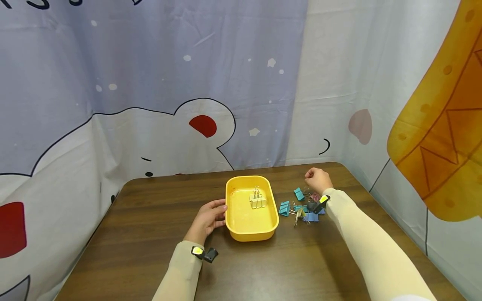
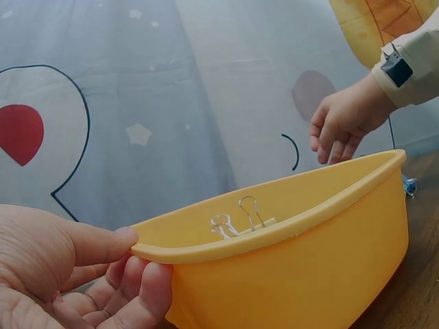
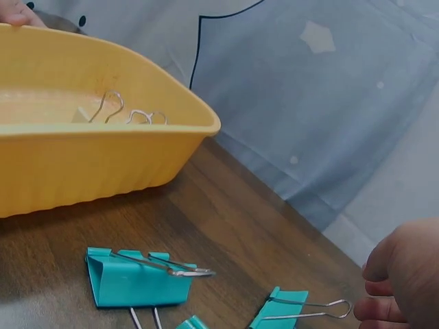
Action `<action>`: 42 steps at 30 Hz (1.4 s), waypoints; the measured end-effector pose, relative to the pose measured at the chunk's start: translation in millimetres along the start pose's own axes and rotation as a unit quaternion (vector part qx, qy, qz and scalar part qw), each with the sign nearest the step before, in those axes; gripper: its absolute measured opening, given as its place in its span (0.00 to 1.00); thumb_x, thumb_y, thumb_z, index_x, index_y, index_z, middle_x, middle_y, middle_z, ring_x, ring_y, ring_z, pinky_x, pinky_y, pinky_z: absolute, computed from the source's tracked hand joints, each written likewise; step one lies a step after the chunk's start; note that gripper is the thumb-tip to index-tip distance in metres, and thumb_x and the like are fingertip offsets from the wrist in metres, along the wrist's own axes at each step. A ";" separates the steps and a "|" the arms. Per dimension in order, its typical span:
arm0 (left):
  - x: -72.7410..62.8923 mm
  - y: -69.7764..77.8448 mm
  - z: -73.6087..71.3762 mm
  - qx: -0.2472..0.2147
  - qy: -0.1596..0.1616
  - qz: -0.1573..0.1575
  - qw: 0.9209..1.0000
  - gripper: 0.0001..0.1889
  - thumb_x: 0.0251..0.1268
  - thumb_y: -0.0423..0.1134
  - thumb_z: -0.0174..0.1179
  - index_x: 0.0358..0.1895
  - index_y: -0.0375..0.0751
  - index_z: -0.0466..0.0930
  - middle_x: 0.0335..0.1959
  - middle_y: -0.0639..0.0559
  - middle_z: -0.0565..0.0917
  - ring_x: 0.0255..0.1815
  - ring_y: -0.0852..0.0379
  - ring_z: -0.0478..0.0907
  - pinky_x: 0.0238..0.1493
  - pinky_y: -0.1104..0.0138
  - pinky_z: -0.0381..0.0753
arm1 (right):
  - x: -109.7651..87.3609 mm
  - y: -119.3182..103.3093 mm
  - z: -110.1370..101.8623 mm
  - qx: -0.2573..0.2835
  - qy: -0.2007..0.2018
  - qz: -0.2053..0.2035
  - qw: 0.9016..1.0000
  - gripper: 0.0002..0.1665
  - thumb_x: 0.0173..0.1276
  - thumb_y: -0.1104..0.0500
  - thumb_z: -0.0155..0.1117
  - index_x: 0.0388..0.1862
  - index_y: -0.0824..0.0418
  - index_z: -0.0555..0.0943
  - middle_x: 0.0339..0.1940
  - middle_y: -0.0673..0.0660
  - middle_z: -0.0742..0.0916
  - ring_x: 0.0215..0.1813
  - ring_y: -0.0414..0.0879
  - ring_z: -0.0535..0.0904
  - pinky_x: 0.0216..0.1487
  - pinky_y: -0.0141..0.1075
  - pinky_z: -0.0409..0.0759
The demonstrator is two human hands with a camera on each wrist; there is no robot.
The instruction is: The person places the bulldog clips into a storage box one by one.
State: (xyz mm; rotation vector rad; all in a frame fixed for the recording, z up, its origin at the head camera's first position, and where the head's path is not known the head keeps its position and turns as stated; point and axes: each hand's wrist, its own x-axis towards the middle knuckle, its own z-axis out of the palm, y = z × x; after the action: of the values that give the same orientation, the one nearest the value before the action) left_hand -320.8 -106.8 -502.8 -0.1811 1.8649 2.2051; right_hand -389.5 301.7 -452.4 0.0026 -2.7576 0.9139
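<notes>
My left hand (image 1: 211, 217) pinches the left rim of a yellow plastic tub (image 1: 251, 236), thumb on the edge and fingers under it. Inside the tub are pale yellow binder clips (image 1: 258, 202) with their wire handles up. My right hand (image 1: 318, 180) hovers above the far side of a loose clip pile, fingers loosely bent downward; nothing shows between them in the left wrist view (image 2: 353, 123). Closest to it lies a teal binder clip (image 1: 299, 194). Another teal binder clip (image 3: 140, 279) lies nearer the tub, with blue clips (image 1: 311, 217) and a pink clip (image 1: 314, 197) in the pile.
A brown wooden table (image 1: 162, 234) carries everything. Behind its far edge hangs a printed curtain (image 1: 180, 75). The right sleeve (image 1: 373, 242) reaches across the table's right side, and a wrist camera (image 1: 315, 207) partly covers the pile.
</notes>
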 end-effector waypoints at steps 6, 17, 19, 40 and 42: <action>0.0 0.5 0.2 -0.001 0.000 -0.004 1.000 0.21 0.72 0.34 0.62 0.66 0.35 0.75 0.46 0.39 0.83 0.32 0.56 0.81 0.35 0.63 0.88 | -1.5 6.1 4.9 0.004 -0.010 0.025 1.000 0.07 0.61 0.64 0.60 0.38 0.64 0.79 0.34 0.60 0.85 0.29 0.51 0.80 0.29 0.40 0.78; -0.3 -1.2 0.3 0.004 -0.001 0.000 1.000 0.21 0.74 0.33 0.60 0.66 0.34 0.75 0.47 0.37 0.83 0.34 0.55 0.81 0.34 0.63 0.87 | -7.7 3.2 10.7 0.072 -0.076 0.092 0.990 0.09 0.65 0.67 0.53 0.44 0.67 0.74 0.19 0.61 0.80 0.13 0.44 0.71 0.12 0.34 0.69; 0.1 -1.5 0.1 0.005 -0.001 0.000 1.000 0.21 0.74 0.33 0.60 0.66 0.33 0.75 0.47 0.37 0.82 0.34 0.54 0.81 0.35 0.62 0.88 | -7.3 3.3 12.4 0.072 -0.079 0.096 0.990 0.10 0.65 0.68 0.51 0.45 0.67 0.75 0.20 0.63 0.82 0.14 0.45 0.72 0.12 0.34 0.69; 1.6 -0.3 1.2 0.011 0.001 0.001 1.000 0.21 0.73 0.34 0.61 0.66 0.35 0.75 0.48 0.37 0.82 0.35 0.54 0.81 0.36 0.62 0.88 | -1.4 -5.3 8.7 0.090 -0.050 0.073 0.992 0.07 0.64 0.69 0.60 0.41 0.67 0.78 0.27 0.67 0.87 0.28 0.59 0.85 0.15 0.37 0.74; 1.9 -0.9 1.1 0.009 0.000 0.002 1.000 0.21 0.74 0.34 0.60 0.66 0.35 0.75 0.48 0.37 0.82 0.35 0.55 0.81 0.36 0.62 0.88 | -1.0 -6.8 7.6 0.089 -0.049 0.067 0.993 0.07 0.64 0.69 0.60 0.41 0.67 0.78 0.27 0.66 0.87 0.30 0.59 0.86 0.16 0.38 0.75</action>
State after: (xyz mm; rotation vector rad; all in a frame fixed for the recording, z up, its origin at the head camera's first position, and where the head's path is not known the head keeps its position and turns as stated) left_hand -322.4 -105.4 -504.0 -0.1742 1.8876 2.1904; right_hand -389.6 291.7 -454.5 -0.1119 -2.7827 1.2239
